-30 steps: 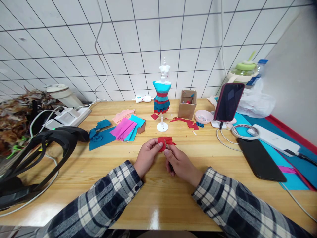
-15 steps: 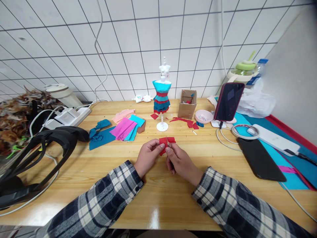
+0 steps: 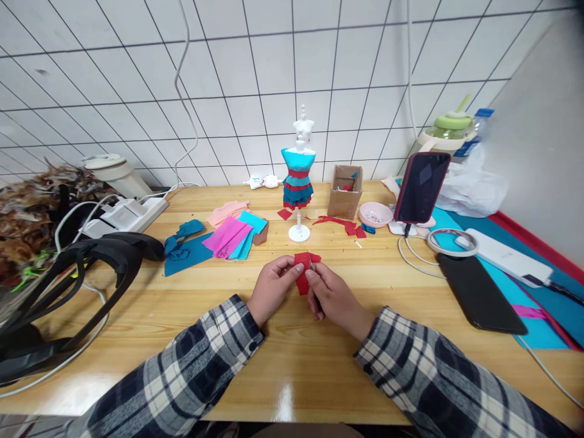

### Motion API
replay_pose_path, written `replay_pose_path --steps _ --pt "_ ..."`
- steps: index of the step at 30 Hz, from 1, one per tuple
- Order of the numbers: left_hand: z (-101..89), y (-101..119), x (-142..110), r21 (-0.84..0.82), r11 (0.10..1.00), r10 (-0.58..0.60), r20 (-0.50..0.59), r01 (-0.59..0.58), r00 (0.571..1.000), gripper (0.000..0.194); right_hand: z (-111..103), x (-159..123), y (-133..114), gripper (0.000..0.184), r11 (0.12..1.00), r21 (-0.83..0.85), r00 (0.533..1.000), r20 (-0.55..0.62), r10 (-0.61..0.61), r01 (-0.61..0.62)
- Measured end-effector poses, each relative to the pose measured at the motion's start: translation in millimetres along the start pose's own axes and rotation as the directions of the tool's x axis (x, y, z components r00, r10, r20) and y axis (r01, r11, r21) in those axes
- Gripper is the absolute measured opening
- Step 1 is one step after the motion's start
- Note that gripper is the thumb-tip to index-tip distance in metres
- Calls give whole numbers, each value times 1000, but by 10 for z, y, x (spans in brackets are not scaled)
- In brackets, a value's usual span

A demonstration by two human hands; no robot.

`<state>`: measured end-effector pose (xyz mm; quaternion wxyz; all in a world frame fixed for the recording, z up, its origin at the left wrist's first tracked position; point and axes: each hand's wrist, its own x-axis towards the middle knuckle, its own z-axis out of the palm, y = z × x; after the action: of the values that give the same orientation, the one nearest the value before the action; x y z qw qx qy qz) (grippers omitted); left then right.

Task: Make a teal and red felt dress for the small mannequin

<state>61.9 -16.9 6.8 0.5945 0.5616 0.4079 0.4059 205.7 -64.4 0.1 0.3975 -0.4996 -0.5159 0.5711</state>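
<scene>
Red piece: the red piece [image 3: 301,281], paper or cloth, I cannot tell which, is held between the two hands above the tabletop [image 3: 292,359], in front of the dress form [image 3: 298,233].
Left hand: the left hand [image 3: 274,280] pinches the red piece at its left side, thumb on top.
Right hand: the right hand [image 3: 332,292] grips the scissors [image 3: 311,260], their slim blades pointing away from the person across the red piece; the handles are mostly hidden in the palm.
Dress on the form: bands of light blue, red and dark blue, standing well apart from both hands.
Red scraps: the red scraps [image 3: 337,221] lie beyond the hands, near the cardboard box [image 3: 345,204] and the pink bowl [image 3: 376,222].
Coloured sheets: a magenta sheet [image 3: 228,237] overlaps a light blue sheet [image 3: 250,236] to the left.
Step in hand: cutting or trimming the red piece, it seems.
Next move: probably calls for a steady left pinch, the material kept flat, and the left thumb clear of the blades.
</scene>
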Motion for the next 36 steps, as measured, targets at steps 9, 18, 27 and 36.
replay_pose_path --steps 9,18,27,36 --pt "-6 -5 3 12 1000 -9 -4 9 1000 20 13 -4 16 33 998 54 1000 12 23 -24" --pt "-14 -3 -5 -4 1000 -13 -15 13 1000 24 16 -5 22 37 997 74 999 45 21 -24" --pt "-34 -35 12 -22 999 -32 -16 32 999 24 23 -19 5 37 996 79 996 74 42 -48" --pt "-57 -72 35 -33 998 -44 -4 44 999 25 18 -17 7 41 994 85 995 83 56 -63"
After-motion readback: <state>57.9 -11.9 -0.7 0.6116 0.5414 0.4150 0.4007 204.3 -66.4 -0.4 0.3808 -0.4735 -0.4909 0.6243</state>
